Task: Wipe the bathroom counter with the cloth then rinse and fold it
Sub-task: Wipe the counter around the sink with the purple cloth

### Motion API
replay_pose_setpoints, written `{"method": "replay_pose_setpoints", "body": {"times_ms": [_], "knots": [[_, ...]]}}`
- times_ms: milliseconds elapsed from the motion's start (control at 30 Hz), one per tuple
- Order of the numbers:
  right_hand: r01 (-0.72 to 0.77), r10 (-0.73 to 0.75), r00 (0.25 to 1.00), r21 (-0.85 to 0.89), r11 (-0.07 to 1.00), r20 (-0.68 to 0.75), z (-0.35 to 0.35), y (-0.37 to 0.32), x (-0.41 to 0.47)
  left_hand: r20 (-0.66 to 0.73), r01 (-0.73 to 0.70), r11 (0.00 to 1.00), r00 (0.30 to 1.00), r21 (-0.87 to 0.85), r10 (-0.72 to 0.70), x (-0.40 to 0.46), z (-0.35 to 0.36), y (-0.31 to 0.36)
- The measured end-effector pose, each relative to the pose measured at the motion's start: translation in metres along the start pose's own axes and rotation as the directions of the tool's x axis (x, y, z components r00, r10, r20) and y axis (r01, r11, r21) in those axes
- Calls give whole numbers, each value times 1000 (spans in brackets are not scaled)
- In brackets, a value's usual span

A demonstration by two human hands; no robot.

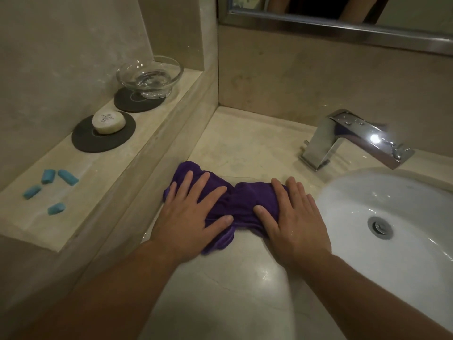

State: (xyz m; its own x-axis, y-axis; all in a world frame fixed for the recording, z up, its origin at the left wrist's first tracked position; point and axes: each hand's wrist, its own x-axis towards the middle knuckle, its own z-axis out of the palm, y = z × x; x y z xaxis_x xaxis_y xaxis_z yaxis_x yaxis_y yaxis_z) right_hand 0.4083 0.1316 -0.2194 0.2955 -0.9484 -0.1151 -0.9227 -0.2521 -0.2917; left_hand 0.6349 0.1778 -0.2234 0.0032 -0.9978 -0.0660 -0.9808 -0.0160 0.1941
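Marble table (245, 148) beside a white sink (367, 204), chrome faucet (355, 141) behind it. Purple cloth (241, 204) bunched on the table just left of the sink. Left hand (191, 217) and right hand (294, 222) press flat on the cloth, fingers (210, 195) straight and spread. Side ledge (103, 187): glass dish (149, 76), wrapped soap (109, 122), four small blue pieces (49, 187), possibly earplugs.

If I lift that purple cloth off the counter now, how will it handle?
Probably floppy: the purple cloth lies bunched and creased under the left hand and right hand, so it should sag. Possibly damp and heavier: the counter looks wet nearby. It likely slides easily on that glossy stone.
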Motion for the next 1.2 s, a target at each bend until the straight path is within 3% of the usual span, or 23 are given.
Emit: {"method": "replay_pose_setpoints", "body": {"times_ms": [567,1200], "knots": [[101,-101,995,-3,995,20,-13,12,73,33,8,1000,999,27,-8,61,-9,4],[85,-85,996,41,996,6,-23,8,132,22,46,999,999,-27,-45,123,-14,10]]}}
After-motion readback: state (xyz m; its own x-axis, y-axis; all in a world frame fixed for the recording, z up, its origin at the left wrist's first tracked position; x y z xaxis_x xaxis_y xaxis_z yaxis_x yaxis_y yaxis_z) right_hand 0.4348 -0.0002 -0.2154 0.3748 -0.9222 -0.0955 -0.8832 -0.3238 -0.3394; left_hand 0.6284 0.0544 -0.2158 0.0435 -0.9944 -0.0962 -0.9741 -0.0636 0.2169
